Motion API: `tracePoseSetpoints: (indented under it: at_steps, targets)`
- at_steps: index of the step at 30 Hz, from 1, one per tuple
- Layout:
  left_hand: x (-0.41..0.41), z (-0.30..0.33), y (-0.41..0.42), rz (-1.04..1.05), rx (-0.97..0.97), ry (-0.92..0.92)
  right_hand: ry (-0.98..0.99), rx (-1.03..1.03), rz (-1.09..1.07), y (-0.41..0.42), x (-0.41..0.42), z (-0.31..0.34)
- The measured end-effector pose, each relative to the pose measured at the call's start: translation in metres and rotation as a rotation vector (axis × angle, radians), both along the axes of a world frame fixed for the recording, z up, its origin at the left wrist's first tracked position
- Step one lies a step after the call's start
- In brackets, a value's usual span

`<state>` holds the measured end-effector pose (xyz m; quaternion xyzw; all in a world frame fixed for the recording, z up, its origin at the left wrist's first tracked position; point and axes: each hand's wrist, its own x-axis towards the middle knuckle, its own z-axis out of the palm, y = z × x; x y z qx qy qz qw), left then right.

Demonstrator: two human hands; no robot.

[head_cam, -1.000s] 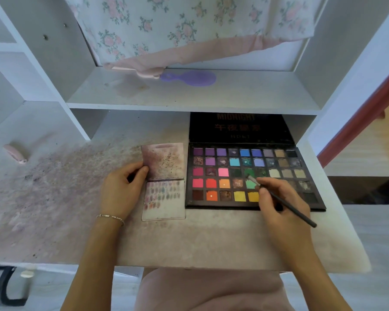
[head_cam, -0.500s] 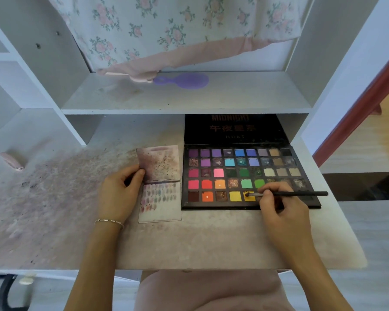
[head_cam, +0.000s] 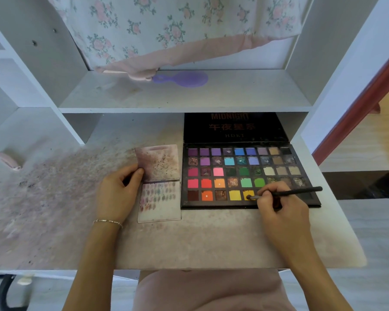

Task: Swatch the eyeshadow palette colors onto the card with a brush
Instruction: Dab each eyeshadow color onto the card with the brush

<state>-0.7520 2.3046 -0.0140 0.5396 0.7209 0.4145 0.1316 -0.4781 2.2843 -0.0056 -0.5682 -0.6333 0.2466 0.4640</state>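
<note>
An open black eyeshadow palette (head_cam: 252,204) with several rows of coloured pans lies on the desk, its lid propped against the back. My right hand (head_cam: 279,209) pinches a thin black brush (head_cam: 294,192) lying nearly level, its tip in the darker yellow pan (head_cam: 248,195) of the bottom row. Left of the palette lies a folded card (head_cam: 160,202); its lower half carries rows of small colour swatches, its upper half is smudged. My left hand (head_cam: 117,194) rests at the card's left edge, thumb touching the upper half.
The desk top (head_cam: 189,243) is dusted with pinkish powder. A purple hairbrush (head_cam: 184,79) lies on the shelf above, under a hanging floral cloth (head_cam: 177,25). A small pink object (head_cam: 8,160) sits far left. The desk's right edge is close to the palette.
The brush tip left the green pans and came down to the darker yellow pan in the bottom row; the handle swung from pointing lower right to nearly level. My left hand stayed on the card.
</note>
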Motion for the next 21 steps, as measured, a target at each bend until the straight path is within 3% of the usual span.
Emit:
tracePoseSetpoints:
  at_steps: [14,21]
  targets:
    - [0.000,0.000,0.000,-0.008,0.011,0.005,0.025,0.018,0.032,-0.003,-0.002,0.004]
    - [0.001,0.001,-0.001,-0.012,0.018,-0.020,0.145,-0.007,0.145,-0.003,-0.027,0.005]
